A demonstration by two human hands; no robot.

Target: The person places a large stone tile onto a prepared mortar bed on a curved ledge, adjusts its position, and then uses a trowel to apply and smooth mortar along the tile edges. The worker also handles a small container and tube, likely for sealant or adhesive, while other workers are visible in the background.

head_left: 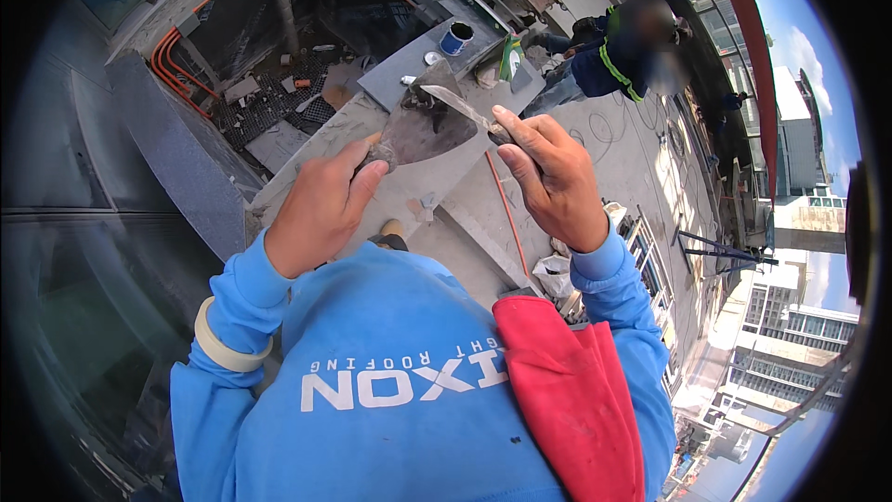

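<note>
My left hand [323,200] is closed round the handle of a wide putty knife [423,138], held out in front of my chest. Its trapezoid blade is grey and smeared, with dark paste near the far edge. In my right hand [557,177] is a narrow, knife-like spatula [457,104], gripped between thumb and fingers. The spatula's thin blade points left and lies over the far part of the wide blade; whether the two touch, I cannot tell. A roll of pale tape [228,339] circles my left forearm.
Beyond my hands, a blue can [455,38] stands on a grey slab [386,84]. Far left lies a recessed pit with debris [279,102] and orange conduits [167,65]. Another person [604,56] bends at the upper right. A red rod [506,209] lies on the floor.
</note>
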